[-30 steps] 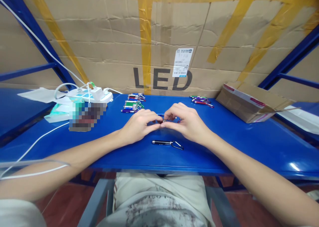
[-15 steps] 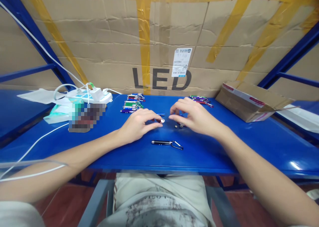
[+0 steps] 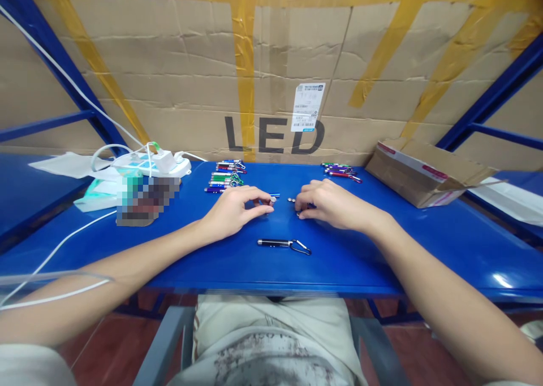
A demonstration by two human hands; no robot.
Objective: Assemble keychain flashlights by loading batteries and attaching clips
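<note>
My left hand (image 3: 237, 208) rests over the blue table, with a small round silver disc, which looks like a button cell (image 3: 274, 199), at its finger and thumb tips. Opposite it, my right hand (image 3: 328, 204) is lowered to the tabletop with fingers curled and pinched. What lies between those fingertips is mostly hidden. Just left of them are small silver button cells (image 3: 291, 200). A black penlight (image 3: 275, 243) with a carabiner clip (image 3: 302, 248) lies in front of both hands. Behind my left fingers, part of a blue penlight (image 3: 275, 195) shows.
Rows of coloured penlights (image 3: 224, 177) lie at back left, and more penlights (image 3: 341, 173) at back right. An open cardboard box (image 3: 413, 174) stands on the right. A white power strip (image 3: 180, 165) with cables sits left. A large carton (image 3: 190, 64) backs the blue table (image 3: 348, 267).
My right hand has come down onto the small cells, and its fingers have drawn together. The left hand has shifted very slightly, still with the disc at its fingertips.
</note>
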